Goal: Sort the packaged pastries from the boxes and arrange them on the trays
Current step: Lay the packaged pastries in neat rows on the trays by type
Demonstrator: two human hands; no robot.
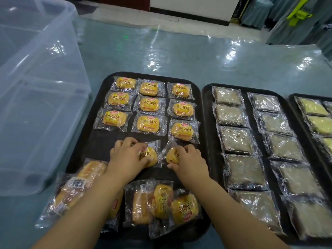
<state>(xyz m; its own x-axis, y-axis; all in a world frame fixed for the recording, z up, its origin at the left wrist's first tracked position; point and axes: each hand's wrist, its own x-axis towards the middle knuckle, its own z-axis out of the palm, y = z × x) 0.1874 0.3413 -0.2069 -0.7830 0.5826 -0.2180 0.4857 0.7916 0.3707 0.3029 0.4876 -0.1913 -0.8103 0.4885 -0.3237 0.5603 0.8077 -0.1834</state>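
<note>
Head view: two bun packs being placed, both hands engaged.
Left hand (125,155) is curling its fingers over one bun pack (150,156). Right hand (188,159) is pinching a second pack (171,155) just beside it on the black tray (100,146). Their wrapper edges are touching, so one may be dragging the other askew. A loose pile (165,203) is lying under the wrists, and the forearms risk sweeping it off.

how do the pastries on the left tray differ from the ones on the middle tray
The left tray's pastries are rounded yellow buns with printed labels; the middle tray's pastries are flat pale squares in unprinted wrap. The left tray's sit three across, with a loose heap at the near end; the middle tray's sit two across, none heaped. Both are individually wrapped, on black trays.
</note>
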